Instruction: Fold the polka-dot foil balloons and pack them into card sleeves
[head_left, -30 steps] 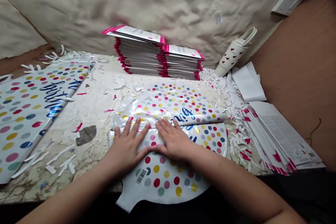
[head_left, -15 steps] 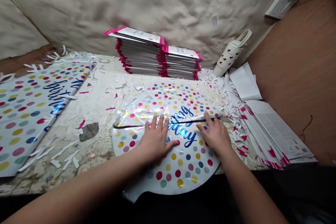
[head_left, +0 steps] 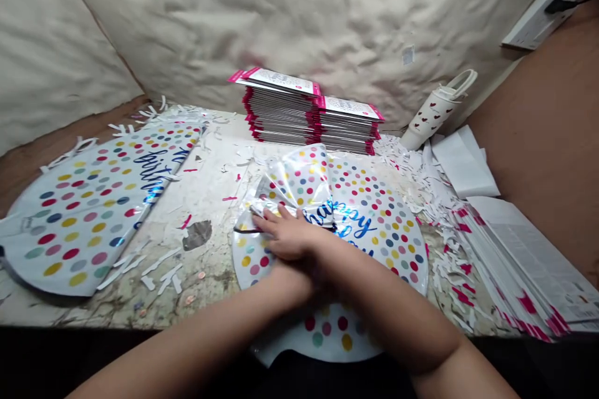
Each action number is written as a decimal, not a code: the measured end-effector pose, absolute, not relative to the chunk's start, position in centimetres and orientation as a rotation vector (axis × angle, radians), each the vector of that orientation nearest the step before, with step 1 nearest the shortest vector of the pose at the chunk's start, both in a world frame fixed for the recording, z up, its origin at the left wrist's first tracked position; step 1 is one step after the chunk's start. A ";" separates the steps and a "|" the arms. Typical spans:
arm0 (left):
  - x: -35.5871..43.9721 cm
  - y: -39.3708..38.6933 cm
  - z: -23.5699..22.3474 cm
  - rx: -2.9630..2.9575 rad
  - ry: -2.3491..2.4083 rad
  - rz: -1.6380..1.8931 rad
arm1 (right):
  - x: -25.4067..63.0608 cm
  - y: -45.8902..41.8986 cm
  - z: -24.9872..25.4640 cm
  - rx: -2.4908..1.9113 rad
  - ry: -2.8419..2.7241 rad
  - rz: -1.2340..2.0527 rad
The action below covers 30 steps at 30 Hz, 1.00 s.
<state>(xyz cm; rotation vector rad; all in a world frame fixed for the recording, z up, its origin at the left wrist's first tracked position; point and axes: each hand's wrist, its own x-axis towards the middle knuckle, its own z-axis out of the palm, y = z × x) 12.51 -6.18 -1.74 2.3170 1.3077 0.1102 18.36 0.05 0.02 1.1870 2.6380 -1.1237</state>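
A flat white foil balloon (head_left: pixel 397 224) with coloured polka dots and blue birthday lettering lies on the table in front of me. Its upper left part is doubled back in a creased flap, with a dark fold edge at the left. My right hand (head_left: pixel 286 237) reaches across to the left and presses flat on that crease, fingers spread. Beneath it, my left hand (head_left: pixel 294 277) rests on the balloon; its fingers are covered by my right hand and wrist, which cross on top.
On the left lies another dotted balloon (head_left: pixel 88 206), folded in half. Stacked pink-and-white packets (head_left: pixel 281 115) stand at the back, a tumbler with hearts (head_left: pixel 433 113) right of them. More packets (head_left: pixel 528 262) lie fanned out at right. Paper scraps (head_left: pixel 161 274) litter the table.
My right hand has moved from the balloon's right side leftward over my left hand. The balloon's right side now lies spread out, with the fold remaining at the left. The view has shifted left.
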 end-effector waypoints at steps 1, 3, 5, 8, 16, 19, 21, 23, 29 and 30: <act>11.2 -6.5 -1.5 2.357 1.241 0.118 | 19.2 0.4 -0.7 1.186 2.688 -1.167; 7.9 -6.6 -1.3 2.513 1.132 0.185 | 20.9 0.9 -1.5 1.225 2.844 -1.212; 4.4 -5.6 -1.1 2.713 1.175 0.297 | 22.0 0.9 -1.8 1.288 2.947 -1.147; 0.2 -2.9 -0.5 2.952 1.367 0.250 | 21.2 0.3 -1.9 1.363 2.979 -0.984; 1.0 -2.6 0.8 3.113 1.387 0.657 | 16.8 0.9 -2.8 1.836 2.930 -0.573; 1.7 -3.5 -1.4 2.951 1.270 0.335 | 21.6 2.2 -0.2 1.988 2.945 -0.569; 1.6 -3.5 -3.0 2.795 1.370 0.122 | 26.6 2.3 3.1 2.234 2.987 -0.415; 1.5 -3.3 -3.9 2.672 1.457 0.026 | 31.3 1.6 6.5 2.779 3.060 0.417; 1.0 -2.0 -2.2 2.402 1.469 0.099 | 34.7 -4.0 8.8 1.994 3.605 0.526; 0.6 -1.7 -1.6 2.320 1.493 0.186 | 34.2 -4.9 7.6 1.735 3.666 0.338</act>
